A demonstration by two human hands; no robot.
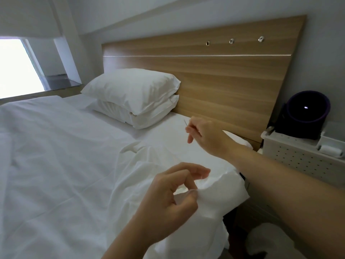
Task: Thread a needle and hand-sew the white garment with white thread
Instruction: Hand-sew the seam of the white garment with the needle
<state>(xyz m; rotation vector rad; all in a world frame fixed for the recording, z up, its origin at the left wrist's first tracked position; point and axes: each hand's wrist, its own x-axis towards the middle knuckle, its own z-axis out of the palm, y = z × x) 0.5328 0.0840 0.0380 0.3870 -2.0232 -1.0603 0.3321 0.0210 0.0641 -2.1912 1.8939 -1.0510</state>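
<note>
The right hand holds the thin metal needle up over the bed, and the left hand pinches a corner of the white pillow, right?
Not quite. The head view shows the left hand pinching a fold of the crumpled white garment, not the stacked white pillows, which lie untouched farther off. The right hand does hold the thin metal needle up over the bed.

Ahead of the right hand (205,137) and its fingers (190,138), the stacked pillows (134,96) and the wooden headboard (224,81) close the way. To the fingers' right, a white perforated box (291,157) topped by a dark round device (306,113) flanks the bed (164,129). Left of the fingers, smooth bedding (56,156) lies open. Between them and the left hand (171,199), the white garment (222,193) bunches up.
</note>
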